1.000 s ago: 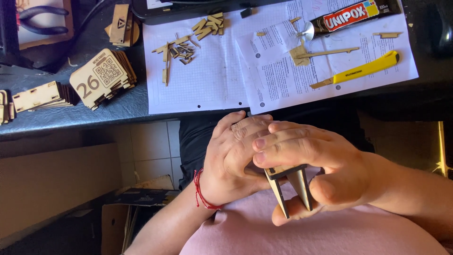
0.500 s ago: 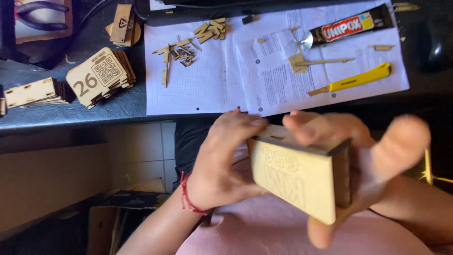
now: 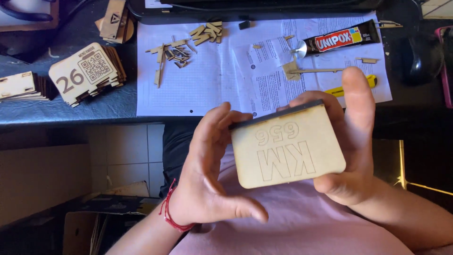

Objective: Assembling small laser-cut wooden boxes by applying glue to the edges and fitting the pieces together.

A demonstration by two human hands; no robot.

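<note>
A wooden plaque (image 3: 289, 147) is held above the lap, in front of the desk (image 3: 71, 111), its long axis running left to right. The left hand (image 3: 212, 174) braces its left edge with fingertips; the right hand (image 3: 351, 141) grasps its right edge, thumb up.

A black glue tube with a red and yellow label (image 3: 340, 38) lay on the printed instruction sheet (image 3: 306, 66) at the desk's far right. A pale wooden sign panel with engraved characters (image 3: 288, 146) was held between both hands, and a similar engraved wooden sign stack (image 3: 87, 73) sat at the desk's left.
</note>
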